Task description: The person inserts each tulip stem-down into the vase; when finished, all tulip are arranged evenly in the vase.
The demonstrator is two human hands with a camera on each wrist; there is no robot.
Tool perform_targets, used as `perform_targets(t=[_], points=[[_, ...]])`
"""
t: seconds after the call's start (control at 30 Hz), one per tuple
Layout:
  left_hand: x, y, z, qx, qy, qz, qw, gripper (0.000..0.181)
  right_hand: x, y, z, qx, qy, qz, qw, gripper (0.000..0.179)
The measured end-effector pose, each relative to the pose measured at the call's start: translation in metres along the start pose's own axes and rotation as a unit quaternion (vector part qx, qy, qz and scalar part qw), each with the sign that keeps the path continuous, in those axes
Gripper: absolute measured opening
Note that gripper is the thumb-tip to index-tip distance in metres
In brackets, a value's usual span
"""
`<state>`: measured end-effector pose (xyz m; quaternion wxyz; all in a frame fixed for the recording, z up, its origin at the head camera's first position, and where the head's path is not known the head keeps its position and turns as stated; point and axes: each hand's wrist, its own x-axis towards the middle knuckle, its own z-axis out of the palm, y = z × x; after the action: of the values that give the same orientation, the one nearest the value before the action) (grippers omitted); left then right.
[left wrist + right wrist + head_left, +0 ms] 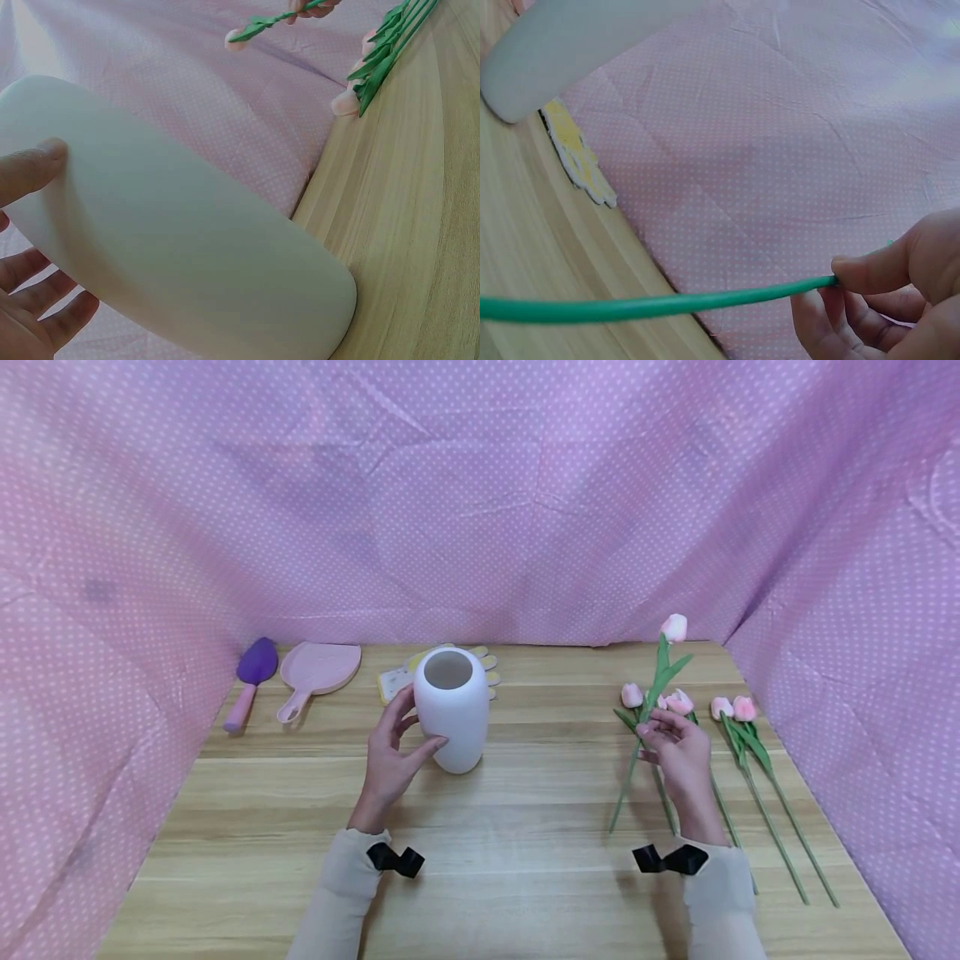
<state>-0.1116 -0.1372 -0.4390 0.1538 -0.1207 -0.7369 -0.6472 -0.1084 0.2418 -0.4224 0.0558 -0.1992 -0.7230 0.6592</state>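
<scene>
A smooth white vase point(461, 731) stands upright near the middle of the wooden table, its round mouth facing up. My left hand point(392, 756) holds its left side, thumb on the near face and fingers around the back; in the left wrist view the thumb point(34, 171) presses on the white wall. Over to the right, my right hand point(681, 758) pinches a pink tulip point(674, 628) by its green stem, raised with the bloom up. The right wrist view shows the stem point(667, 303) between thumb and fingertips. Several more tulips point(743, 708) lie on the table beside and beneath that hand.
A purple trowel point(257, 662) and a pink dustpan-shaped scoop point(321, 667) lie at the back left of the table point(525, 893). Behind the vase are yellow-and-white gloves point(487, 662), partly hidden, with a label card point(393, 683). Pink dotted cloth point(480, 527) hangs around the back and sides.
</scene>
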Motion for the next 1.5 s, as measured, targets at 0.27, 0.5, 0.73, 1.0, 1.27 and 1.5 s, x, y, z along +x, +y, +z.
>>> perform_targets(t=[0.27,0.5,0.73,1.0,1.27,1.5], points=[[0.0,0.0,0.0,0.0,-0.001,-0.012,0.9999,0.083,-0.002,-0.013,0.004,0.104,0.019,0.007,0.9944,0.022],[-0.001,0.001,0.0,0.001,-0.002,-0.009,1.0,0.082,-0.001,-0.02,0.005,0.195,0.022,-0.013,0.9804,0.016],[0.0,-0.002,0.0,0.003,-0.002,0.004,1.0,0.081,0.0,-0.026,0.007,0.307,0.031,-0.032,0.9508,0.015],[0.0,-0.003,0.0,0.001,0.0,0.004,1.0,0.082,-0.001,-0.036,0.01,0.36,0.031,-0.046,0.9315,0.017],[-0.001,-0.002,-0.002,0.001,0.002,0.0,1.0,0.083,0.0,-0.054,0.018,0.405,0.024,-0.069,0.9113,0.021],[-0.001,-0.003,-0.001,0.003,0.0,0.007,1.0,0.082,-0.002,-0.077,0.029,0.451,0.019,-0.104,0.8862,0.022]])
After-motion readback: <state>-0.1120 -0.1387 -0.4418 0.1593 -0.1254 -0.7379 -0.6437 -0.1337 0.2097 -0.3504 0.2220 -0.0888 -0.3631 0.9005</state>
